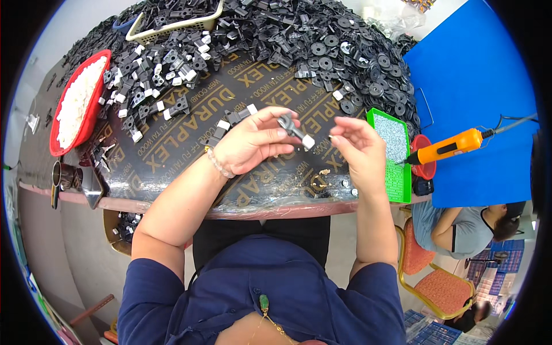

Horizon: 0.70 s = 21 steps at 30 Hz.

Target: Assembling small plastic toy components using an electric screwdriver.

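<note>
My left hand [253, 141], with a beaded bracelet at its wrist, grips a black plastic part [291, 126] between thumb and fingers. A white cap [308, 141] sits on the end of that part pointing right. To the right, my right hand [362, 146] is closed in a pinch, its fingertips a short way from the part. A tiny pale speck shows at those fingertips, too small to name. Two similar black parts with white ends [217, 133] lie on the table just beyond my left wrist.
Black parts [259, 34] and black discs [376, 89] heap across the far table. A red basin of white pieces [106, 57] stands left. On the right are a green tray of small screws [406, 190], an orange electric screwdriver [451, 146] and a blue panel [477, 103]. A person [468, 230] sits beyond.
</note>
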### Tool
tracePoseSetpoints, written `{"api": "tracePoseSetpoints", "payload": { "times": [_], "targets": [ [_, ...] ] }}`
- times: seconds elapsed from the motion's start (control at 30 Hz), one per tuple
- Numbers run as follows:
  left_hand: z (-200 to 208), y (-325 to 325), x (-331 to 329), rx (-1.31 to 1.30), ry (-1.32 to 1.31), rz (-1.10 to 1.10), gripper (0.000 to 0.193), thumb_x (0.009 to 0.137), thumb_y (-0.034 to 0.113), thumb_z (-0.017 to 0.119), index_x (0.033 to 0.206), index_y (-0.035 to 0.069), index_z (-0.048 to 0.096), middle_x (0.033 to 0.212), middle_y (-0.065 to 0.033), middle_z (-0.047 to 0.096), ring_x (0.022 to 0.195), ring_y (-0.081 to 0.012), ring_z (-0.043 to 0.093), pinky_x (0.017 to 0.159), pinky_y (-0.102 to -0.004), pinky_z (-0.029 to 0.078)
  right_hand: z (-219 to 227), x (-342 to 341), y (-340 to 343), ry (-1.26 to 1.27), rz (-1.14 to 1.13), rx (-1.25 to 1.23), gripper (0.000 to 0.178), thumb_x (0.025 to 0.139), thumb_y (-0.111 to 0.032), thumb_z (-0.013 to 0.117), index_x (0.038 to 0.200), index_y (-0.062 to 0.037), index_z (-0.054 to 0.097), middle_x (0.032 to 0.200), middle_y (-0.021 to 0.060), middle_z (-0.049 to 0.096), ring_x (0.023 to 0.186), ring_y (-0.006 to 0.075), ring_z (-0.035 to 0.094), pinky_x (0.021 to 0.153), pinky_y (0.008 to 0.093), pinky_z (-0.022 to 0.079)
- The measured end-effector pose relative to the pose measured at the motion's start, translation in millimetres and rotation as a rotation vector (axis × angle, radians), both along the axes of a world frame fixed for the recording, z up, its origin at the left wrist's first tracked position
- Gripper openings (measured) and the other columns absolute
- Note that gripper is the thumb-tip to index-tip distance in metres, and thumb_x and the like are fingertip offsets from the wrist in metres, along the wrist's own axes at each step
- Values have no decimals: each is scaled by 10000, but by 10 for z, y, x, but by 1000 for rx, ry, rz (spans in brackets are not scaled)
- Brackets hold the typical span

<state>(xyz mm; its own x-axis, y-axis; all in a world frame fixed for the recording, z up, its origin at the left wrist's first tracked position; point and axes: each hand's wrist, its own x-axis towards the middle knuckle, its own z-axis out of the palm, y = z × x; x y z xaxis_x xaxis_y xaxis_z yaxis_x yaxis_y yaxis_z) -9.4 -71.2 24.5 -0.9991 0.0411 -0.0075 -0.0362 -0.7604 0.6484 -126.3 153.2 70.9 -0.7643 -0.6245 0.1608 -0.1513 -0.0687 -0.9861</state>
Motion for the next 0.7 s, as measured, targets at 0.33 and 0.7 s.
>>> {"api": "tracePoseSetpoints", "payload": {
  "times": [0.33, 0.7],
  "targets": [
    [-120, 70, -36, 189, -84, 83, 647, 965, -45, 485, 1564, 33, 251, 1167, -107, 623, 1091, -191, 645, 1010, -408, 521, -31, -77, -674, 74, 269, 176, 342, 894, 83, 646, 1230, 20, 627, 1038, 60, 665, 961, 103, 640, 875, 242, 537],
    [-36, 71, -50, 257, -158, 154, 259, 1059, 148, 511, 1217, -45, 580, 1198, -113, 616, 1091, -216, 640, 999, -361, 561, -68, -66, -864, -96, 293, 42, 368, 876, 82, 672, 1233, 14, 616, 1052, 74, 670, 947, 117, 653, 852, 241, 547]
  ]
}}
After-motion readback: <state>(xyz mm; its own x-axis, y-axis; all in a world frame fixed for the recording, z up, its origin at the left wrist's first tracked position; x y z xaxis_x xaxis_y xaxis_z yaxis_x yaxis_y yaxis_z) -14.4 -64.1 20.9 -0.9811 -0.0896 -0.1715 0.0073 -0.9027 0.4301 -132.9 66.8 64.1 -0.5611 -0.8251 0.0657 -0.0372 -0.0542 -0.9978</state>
